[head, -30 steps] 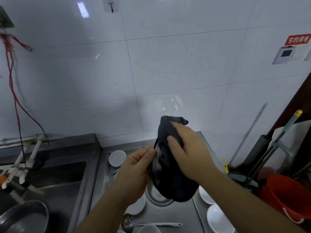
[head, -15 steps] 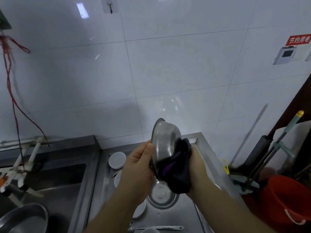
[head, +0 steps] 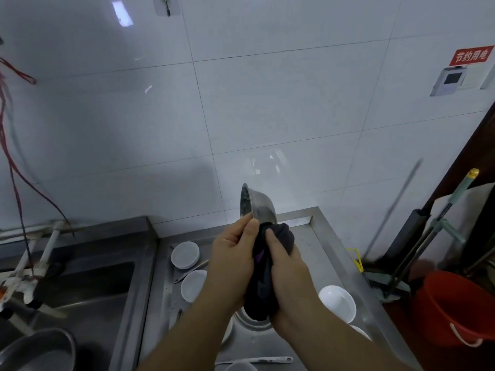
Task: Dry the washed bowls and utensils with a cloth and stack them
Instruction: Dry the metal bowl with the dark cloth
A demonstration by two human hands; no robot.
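My left hand [head: 234, 259] grips the rim of a small steel bowl [head: 258, 207], held on edge above the steel draining counter [head: 329, 253]. Pressed against the bowl's lower outside is a dark cloth [head: 263, 279], bunched in my right hand [head: 288, 274]. The bowl's lower half is hidden behind the cloth and my fingers. White bowls lie on the counter: two at the left [head: 185, 255] [head: 193, 285] and one at the right [head: 338, 303]. A steel bowl [head: 250, 318] sits under my wrists, mostly hidden. A metal ladle handle [head: 257, 360] lies near the bottom edge.
A sink basin [head: 80, 287] with a steel pot [head: 40, 349] lies to the left, with taps and red wires above it. A tiled wall stands close behind. At the right are a red bucket [head: 460, 309] and mop handles [head: 428, 236].
The cloth first covered the bowl's top with my right hand over it. It has since slid down to the bowl's lower part, baring the upper steel. Both hands sank slightly.
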